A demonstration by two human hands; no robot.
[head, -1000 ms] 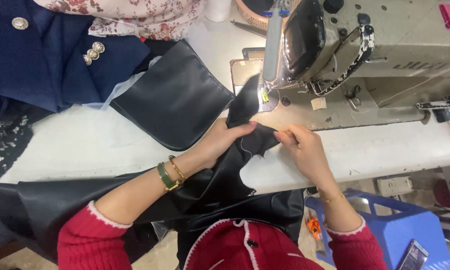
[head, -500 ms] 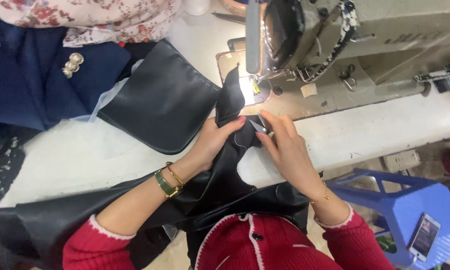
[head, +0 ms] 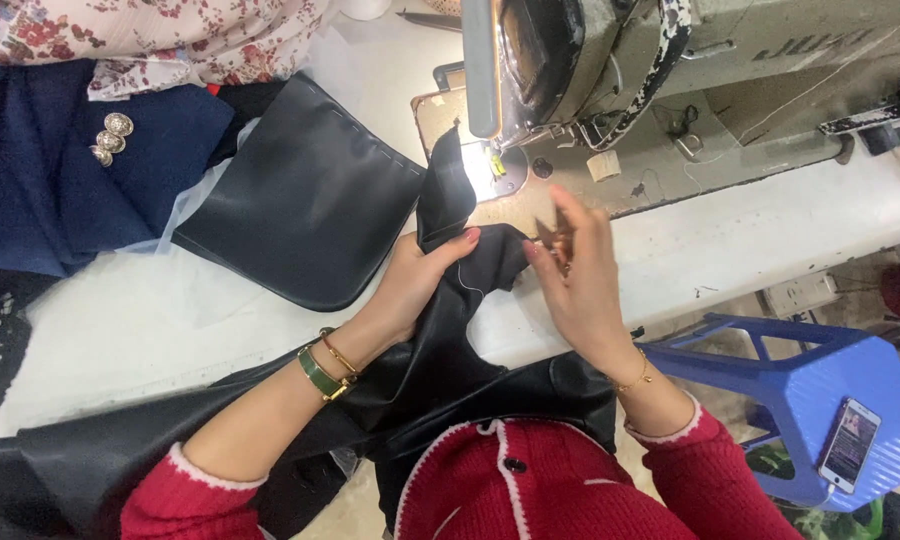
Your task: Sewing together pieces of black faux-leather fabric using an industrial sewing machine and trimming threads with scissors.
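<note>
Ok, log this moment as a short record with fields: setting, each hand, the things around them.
setting: white sewing table with an industrial sewing machine, seen from above
left hand: grips black leather-like fabric, thumb on top
right hand: lifted beside the fabric, pinching a small brownish tool; kind unclear
fabric end: runs up under the lit needle area
left of hands: separate black panel, navy garment with metal buttons
right: blue plastic stool with a phone on it
</note>
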